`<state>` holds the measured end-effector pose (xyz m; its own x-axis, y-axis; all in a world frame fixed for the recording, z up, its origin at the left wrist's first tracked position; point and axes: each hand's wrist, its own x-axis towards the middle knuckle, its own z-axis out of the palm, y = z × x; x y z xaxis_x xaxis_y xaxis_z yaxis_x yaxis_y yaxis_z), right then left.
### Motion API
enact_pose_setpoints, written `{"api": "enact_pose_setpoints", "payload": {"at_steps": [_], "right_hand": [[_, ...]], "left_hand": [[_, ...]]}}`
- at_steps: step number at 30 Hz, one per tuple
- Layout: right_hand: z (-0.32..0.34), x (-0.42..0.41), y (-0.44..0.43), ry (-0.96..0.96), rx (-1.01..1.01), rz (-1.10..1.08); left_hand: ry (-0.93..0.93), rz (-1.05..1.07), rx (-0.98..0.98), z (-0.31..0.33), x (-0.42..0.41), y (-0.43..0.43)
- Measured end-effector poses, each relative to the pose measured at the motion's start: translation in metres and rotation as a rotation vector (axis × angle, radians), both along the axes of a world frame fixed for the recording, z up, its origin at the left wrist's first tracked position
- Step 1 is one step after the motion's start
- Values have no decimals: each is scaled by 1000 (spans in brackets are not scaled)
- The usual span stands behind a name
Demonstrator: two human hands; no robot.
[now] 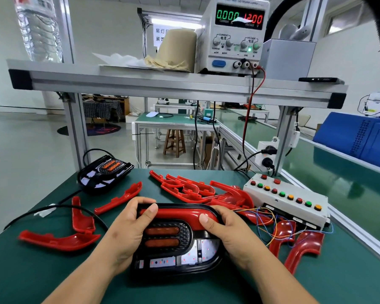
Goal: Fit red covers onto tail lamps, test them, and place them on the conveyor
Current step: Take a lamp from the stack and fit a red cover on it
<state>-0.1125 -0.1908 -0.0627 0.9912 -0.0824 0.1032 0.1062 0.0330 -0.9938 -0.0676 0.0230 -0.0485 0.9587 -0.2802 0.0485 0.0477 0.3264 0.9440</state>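
While loose red covers (59, 241) lie unused at lower left, the left hand (127, 231) grips the left end of the tail lamp (173, 260) at bottom centre, thumb pressing the red cover (176, 212) along its top edge. The right hand (233, 235) clamps the right end, thumb on the same cover, so fitting looks under way; testing at the button box (287, 201) and the conveyor (342, 178), at right, seem still ahead.
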Motion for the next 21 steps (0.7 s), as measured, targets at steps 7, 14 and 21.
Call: {"api": "enact_pose_setpoints", "payload": {"at_steps": [7,14,21], "right_hand": [[-2,4,0,-13,25,-63],[-4,5,-3,10,-55,-150],[-4,6,-2,76,-166,-156]], "left_hand": [[-61,-124,157,-8,11,10],[-104,-226,327,-12,5,8],[-85,-242,365,-7,2,10]]}}
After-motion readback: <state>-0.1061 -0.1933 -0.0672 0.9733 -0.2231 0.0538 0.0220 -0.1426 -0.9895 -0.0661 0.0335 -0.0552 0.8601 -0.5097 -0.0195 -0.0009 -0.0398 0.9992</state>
